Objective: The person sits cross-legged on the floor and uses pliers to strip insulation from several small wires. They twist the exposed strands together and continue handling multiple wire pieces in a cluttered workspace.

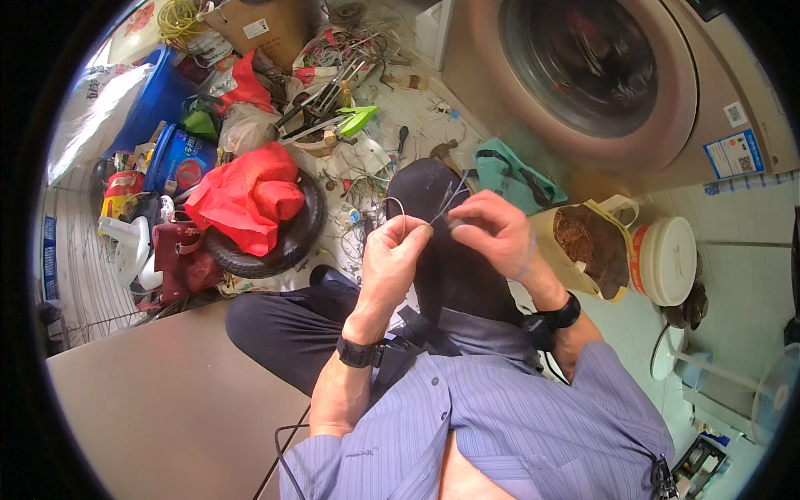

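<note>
My left hand (386, 260) pinches a thin pale wire (398, 202) between thumb and forefinger above my dark-clad knee (421, 183). The wire curves up in a loop over the hand. Thin greyish strands (448, 202) fan upward from the pinch toward the upper right. My right hand (501, 236) is just right of them, thumb and forefinger curled together; whether they grip a strand or something else is unclear. Beyond the hands, loose wires and tools (350, 125) litter the floor.
A washing machine (717, 125) stands upper right. Right of me are a wire-filled bag (617, 283) and white bucket (672, 254). A black tyre (250, 265) under red bags (242, 200), blue buckets (183, 146) and clutter lie left. A flat grey surface (150, 375) is lower left.
</note>
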`<state>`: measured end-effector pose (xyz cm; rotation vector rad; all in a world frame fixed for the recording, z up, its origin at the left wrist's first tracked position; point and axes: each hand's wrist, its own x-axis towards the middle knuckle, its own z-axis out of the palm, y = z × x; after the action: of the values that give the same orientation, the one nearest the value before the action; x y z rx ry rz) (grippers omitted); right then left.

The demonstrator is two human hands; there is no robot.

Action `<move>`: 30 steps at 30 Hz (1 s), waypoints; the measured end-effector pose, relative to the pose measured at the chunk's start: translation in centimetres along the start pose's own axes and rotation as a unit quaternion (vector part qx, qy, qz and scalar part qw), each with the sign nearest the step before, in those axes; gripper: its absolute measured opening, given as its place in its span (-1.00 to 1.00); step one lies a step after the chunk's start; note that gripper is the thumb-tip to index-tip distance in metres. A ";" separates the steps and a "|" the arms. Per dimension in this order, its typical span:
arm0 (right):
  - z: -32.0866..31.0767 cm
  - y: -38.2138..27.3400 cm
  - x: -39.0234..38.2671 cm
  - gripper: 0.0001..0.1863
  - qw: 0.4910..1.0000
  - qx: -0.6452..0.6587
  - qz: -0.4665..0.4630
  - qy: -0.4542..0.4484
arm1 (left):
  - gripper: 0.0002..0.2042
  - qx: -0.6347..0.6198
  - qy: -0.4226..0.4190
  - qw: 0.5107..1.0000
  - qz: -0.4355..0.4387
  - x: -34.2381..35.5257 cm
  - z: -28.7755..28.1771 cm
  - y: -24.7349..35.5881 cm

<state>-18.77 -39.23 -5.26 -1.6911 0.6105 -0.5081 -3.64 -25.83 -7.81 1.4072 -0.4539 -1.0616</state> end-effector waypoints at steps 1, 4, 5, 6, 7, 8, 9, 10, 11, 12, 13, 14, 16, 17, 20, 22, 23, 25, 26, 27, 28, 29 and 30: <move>-0.2 -0.4 -0.2 -0.81 0.990 0.104 0.090 -0.012 | -0.88 -0.015 -0.002 1.000 -0.019 -0.2 -0.1 0.3; 0.0 -1.4 -0.5 -0.80 0.953 0.201 0.223 -0.030 | -0.88 -0.050 -0.015 0.998 -0.045 -0.9 -0.3 1.2; 0.4 -1.6 -0.6 -0.78 0.943 0.227 0.242 -0.038 | -0.88 -0.063 -0.029 0.997 -0.045 -1.2 -0.4 1.5; 1.1 -1.7 -0.4 -0.77 0.928 0.256 0.267 -0.050 | -0.87 -0.079 -0.043 0.995 -0.047 -1.4 -0.6 1.8; 1.9 -1.7 -0.4 -0.77 0.930 0.270 0.245 -0.049 | -0.87 -0.100 -0.058 0.992 -0.045 -1.6 -0.7 2.0; 2.3 -1.8 -0.2 -0.79 0.933 0.274 0.231 -0.035 | -0.86 -0.087 -0.057 0.994 -0.043 -1.7 -0.8 2.2; 2.7 -1.8 0.0 -0.80 0.935 0.281 0.215 -0.024 | -0.85 -0.079 -0.055 0.995 -0.038 -1.9 -0.9 2.3; 3.2 -1.9 0.2 -0.82 0.939 0.275 0.204 -0.020 | -0.85 -0.070 -0.049 0.995 -0.042 -2.1 -1.1 2.5; 3.6 -1.9 0.5 -0.83 0.943 0.274 0.186 -0.018 | -0.84 -0.069 -0.049 0.996 -0.029 -2.2 -1.3 2.5; 3.9 -2.0 0.9 -0.83 0.947 0.268 0.176 -0.013 | -0.84 -0.066 -0.045 0.997 -0.024 -2.4 -1.5 2.6; 4.1 -2.1 1.3 -0.84 0.957 0.248 0.150 -0.030 | -0.84 -0.059 -0.035 0.997 -0.032 -2.4 -1.7 2.7; 4.2 -2.2 1.6 -0.85 0.965 0.221 0.135 -0.043 | -0.84 -0.065 -0.037 0.997 -0.027 -2.6 -1.9 2.8; 4.5 -2.5 2.2 -0.86 0.978 0.165 0.108 -0.063 | -0.84 -0.027 -0.031 0.999 0.004 -2.8 -2.4 3.0; 4.7 -2.6 2.4 -0.85 0.986 0.124 0.097 -0.061 | -0.84 -0.008 -0.027 0.999 0.018 -2.7 -2.6 3.1; 5.1 -3.0 3.0 -0.84 0.996 0.035 0.052 -0.070 | -0.85 0.078 -0.006 0.996 0.045 -2.2 -3.8 3.5; 5.3 -3.1 3.4 -0.84 0.996 0.011 0.043 -0.082 | -0.85 0.047 -0.002 0.997 0.067 -1.9 -4.6 3.8; 5.3 -3.2 3.4 -0.84 0.995 0.007 0.039 -0.093 | -0.85 0.050 -0.011 0.996 0.074 -1.7 -5.1 3.8; 5.4 -3.2 3.5 -0.84 0.994 0.001 0.022 -0.110 | -0.84 0.071 -0.010 0.996 0.061 -1.3 -5.4 3.7; 5.6 -3.1 3.6 -0.85 0.994 -0.001 0.022 -0.109 | -0.83 0.080 -0.010 0.995 0.059 -1.2 -5.6 3.7; 5.7 -3.1 3.5 -0.86 0.994 -0.002 0.015 -0.107 | -0.84 0.080 -0.016 0.995 0.054 -1.1 -5.8 3.5; 5.8 -3.0 3.5 -0.86 0.995 -0.005 0.009 -0.104 | -0.86 0.078 -0.022 0.996 0.048 -1.1 -5.8 3.4; 5.8 -2.9 3.5 -0.87 0.994 -0.003 0.023 -0.107 | -0.87 0.078 -0.028 0.996 0.040 -1.1 -5.9 3.2; 5.8 -2.8 3.6 -0.88 0.993 -0.001 0.037 -0.110 | -0.86 0.072 -0.029 0.996 0.041 -1.0 -5.9 3.0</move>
<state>-12.02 -36.71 -3.63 -1.6924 0.5117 -0.2630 1.58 -22.16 -5.73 1.4742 -0.6364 -1.0212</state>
